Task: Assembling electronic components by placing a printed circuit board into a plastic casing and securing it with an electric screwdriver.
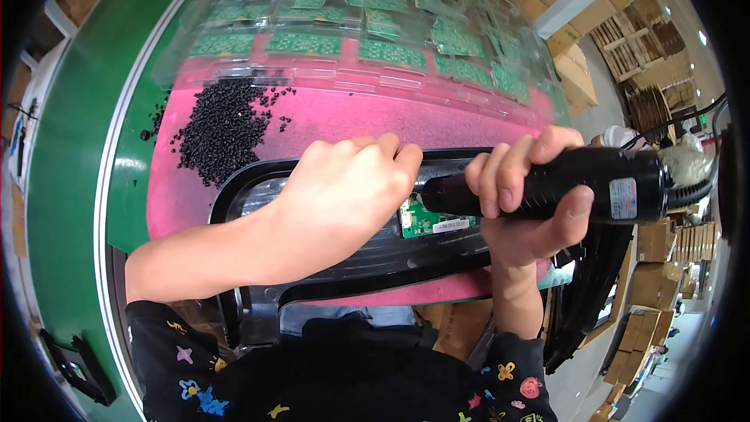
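Note:
My right hand [525, 236] grips a black electric screwdriver [590, 180], which lies nearly level with its tip toward the left. That tip meets the fingers of my left hand [344, 191], which are curled and pinched together; whatever they hold is hidden. Below the tip, a small green circuit board [428, 223] with a white label sits inside a long black plastic housing [351, 270]. Both hands and the screwdriver cover part of the board and the housing.
A heap of small black pieces, apparently screws [223, 129], lies on the pink mat [351, 119] at the left. Behind it stand stacked clear plastic trays [336, 76] holding several green circuit boards [391, 53]. The screwdriver's cord [691, 194] runs off right. Cardboard boxes [574, 78] stand beyond.

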Available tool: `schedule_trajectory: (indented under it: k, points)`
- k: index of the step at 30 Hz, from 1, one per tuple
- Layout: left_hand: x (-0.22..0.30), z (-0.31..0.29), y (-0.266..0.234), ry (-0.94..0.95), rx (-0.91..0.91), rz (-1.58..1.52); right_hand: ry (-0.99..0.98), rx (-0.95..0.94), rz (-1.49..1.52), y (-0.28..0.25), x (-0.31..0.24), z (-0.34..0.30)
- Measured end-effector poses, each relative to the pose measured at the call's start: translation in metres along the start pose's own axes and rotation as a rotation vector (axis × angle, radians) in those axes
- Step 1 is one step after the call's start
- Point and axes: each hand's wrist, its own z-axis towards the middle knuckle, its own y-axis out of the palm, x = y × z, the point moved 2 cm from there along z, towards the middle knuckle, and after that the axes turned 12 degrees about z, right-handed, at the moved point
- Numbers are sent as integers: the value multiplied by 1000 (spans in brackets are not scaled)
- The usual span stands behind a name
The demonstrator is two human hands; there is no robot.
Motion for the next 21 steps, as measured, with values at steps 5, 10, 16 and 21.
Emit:
schedule_trajectory:
  k: [5,10,16,21]
  points:
    - [-2,-4,-2,38,-73,-19,205,-230,52,12,8,18]
    - [-4,-6,1,40,-56,-78,261,-232,93,16,14,20]
    - [-1,-4,8,37,-71,-143,42,-92,44,0,8,6]
    - [0,2,1,168,114,-400,-47,-62,372,-8,-27,7]
